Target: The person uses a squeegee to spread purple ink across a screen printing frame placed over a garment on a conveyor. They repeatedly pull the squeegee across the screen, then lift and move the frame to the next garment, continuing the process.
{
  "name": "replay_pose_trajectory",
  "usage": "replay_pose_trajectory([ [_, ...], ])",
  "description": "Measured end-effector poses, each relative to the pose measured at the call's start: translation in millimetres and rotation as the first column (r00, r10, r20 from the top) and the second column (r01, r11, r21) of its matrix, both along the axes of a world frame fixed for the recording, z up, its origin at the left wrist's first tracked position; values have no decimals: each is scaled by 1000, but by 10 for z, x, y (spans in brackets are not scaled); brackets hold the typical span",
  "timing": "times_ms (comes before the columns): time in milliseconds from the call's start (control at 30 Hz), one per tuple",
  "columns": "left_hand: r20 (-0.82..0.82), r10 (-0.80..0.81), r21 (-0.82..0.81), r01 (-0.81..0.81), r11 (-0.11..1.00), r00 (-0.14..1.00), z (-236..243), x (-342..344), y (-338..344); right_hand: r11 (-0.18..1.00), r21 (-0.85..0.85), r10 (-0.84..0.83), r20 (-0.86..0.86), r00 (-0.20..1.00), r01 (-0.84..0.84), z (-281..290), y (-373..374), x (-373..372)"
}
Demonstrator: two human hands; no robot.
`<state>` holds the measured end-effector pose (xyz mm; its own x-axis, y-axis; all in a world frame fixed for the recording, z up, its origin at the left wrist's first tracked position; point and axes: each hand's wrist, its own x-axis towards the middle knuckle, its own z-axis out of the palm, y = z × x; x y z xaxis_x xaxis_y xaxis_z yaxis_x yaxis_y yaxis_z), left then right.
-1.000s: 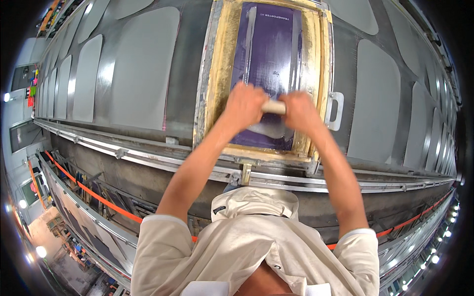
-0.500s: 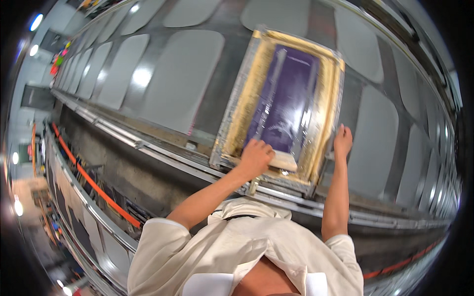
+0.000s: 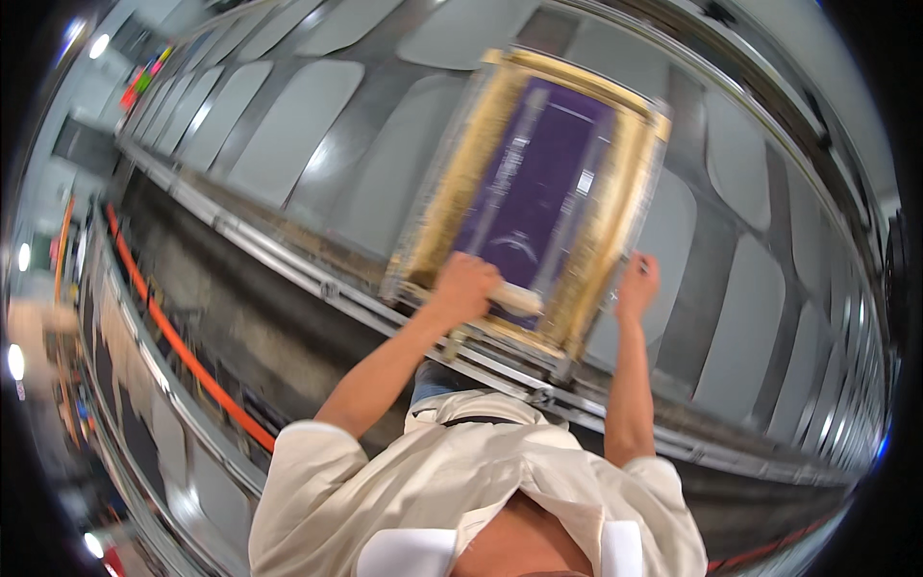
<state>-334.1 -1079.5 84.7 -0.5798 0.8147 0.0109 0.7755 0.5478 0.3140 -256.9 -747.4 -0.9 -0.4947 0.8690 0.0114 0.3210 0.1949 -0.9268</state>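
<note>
Evidently, the squeegee (image 3: 517, 299) has been given to one hand alone: the left hand (image 3: 468, 287) has its fingers closed around the left end of the pale bar, leaving the other end bare. That grip probably keeps the bar from sliding or tipping, since it sits at the near end of the frame (image 3: 615, 188), crosswise over the purple panel (image 3: 540, 173). Such a spot also seems to suit the person's reach, the near end being closest to the body.

The right hand (image 3: 637, 286) is curled narrow just beside the frame's right side, apart from the squeegee. Its placing suggests a hold for steadying that side, but blur there is heavy, and one cannot tell whether the fingers grip anything or merely hover by the edge.

As for looks, the squeegee is a plain, light, straight bar, its edge against the panel hard to make out. The purple panel is deep in colour and glossy, with pale streaks running down both long sides and a curved, whitish mark near its lower part. Yellowish, blotchy borders surround it. Around the frame, smooth grey shapes (image 3: 745, 327) lie in rows on the dark table (image 3: 707, 252), bounded by a metal rail (image 3: 245, 237) on the person's side.
</note>
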Motion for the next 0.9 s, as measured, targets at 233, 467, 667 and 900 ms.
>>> replay_pose_trajectory([
  [233,-56,-47,191,57,980,997,313,-1198,-1609,997,78,11,-36,999,-8,304,-1676,-1327],
  [467,-54,-160,105,165,981,986,350,-744,-1845,998,59,-27,33,999,25,434,-1538,-1166],
  [667,-63,-183,134,190,973,981,411,-908,-1757,992,130,-44,262,964,10,191,-1404,-1183],
  [900,-197,-144,165,178,970,970,31,-2282,-908,967,62,163,599,784,-249,826,-1324,-1376],
])
